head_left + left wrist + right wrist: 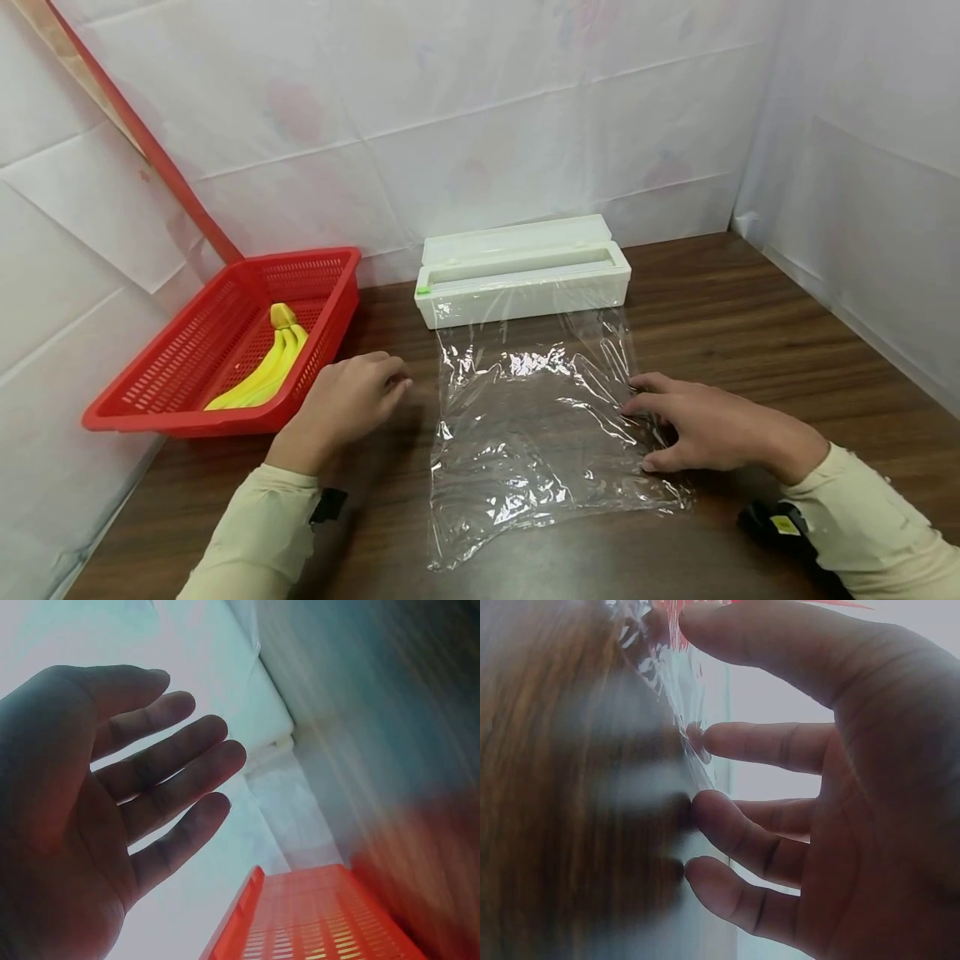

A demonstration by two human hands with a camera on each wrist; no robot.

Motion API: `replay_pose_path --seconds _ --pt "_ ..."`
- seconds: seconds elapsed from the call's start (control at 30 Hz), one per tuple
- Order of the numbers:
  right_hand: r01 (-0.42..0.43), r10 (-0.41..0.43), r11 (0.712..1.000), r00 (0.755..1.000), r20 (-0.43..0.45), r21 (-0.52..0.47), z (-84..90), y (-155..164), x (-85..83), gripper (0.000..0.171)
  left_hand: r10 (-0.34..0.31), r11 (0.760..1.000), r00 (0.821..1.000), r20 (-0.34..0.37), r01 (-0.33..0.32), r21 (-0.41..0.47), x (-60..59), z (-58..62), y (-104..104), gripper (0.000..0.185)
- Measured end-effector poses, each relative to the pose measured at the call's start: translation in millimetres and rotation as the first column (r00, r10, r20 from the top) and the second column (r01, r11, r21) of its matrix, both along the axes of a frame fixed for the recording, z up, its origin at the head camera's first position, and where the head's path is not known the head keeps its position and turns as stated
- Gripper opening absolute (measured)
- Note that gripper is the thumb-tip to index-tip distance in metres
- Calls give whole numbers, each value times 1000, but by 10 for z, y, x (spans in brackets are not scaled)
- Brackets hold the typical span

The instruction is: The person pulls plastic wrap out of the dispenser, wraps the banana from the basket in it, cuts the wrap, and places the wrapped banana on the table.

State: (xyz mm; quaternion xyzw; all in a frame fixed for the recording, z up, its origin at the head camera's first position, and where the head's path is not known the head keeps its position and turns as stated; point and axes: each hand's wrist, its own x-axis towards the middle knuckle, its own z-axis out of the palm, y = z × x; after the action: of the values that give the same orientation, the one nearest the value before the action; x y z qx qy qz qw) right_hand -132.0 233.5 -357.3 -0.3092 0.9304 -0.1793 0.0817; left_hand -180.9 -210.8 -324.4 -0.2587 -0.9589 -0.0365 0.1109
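A sheet of clear cling film [525,425] lies crinkled on the dark wooden table [750,333], running out of a white film dispenser box [522,271] at the back. My right hand [701,425] rests on the sheet's right edge, fingertips pressing the film [694,761] to the wood. My left hand [348,400] hovers over the table left of the sheet, between it and the red basket [225,333], fingers straight and holding nothing [157,765].
The red plastic basket [315,915] at the left holds a bunch of yellow bananas [266,367]. White paper-covered walls close in the back, left and right. A red pole [142,133] leans behind the basket.
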Motion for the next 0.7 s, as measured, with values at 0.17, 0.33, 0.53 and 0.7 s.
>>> replay_pose_path --seconds 0.17,0.33,0.53,0.7 --pt "-6 6 1000 1000 -16 -1 -5 -7 -5 57 19 1000 999 26 -19 22 -10 73 -41 16" --pt "-4 4 1000 1000 -18 -2 -18 31 4 56 39 999 998 45 -40 36 -22 147 -46 16" --pt "10 -10 1000 1000 -21 -15 -47 88 32 55 81 994 993 83 -87 72 -50 293 -80 20" --pt "16 -17 1000 999 -43 -9 -54 118 26 51 95 985 986 134 -112 128 -60 415 -159 20"
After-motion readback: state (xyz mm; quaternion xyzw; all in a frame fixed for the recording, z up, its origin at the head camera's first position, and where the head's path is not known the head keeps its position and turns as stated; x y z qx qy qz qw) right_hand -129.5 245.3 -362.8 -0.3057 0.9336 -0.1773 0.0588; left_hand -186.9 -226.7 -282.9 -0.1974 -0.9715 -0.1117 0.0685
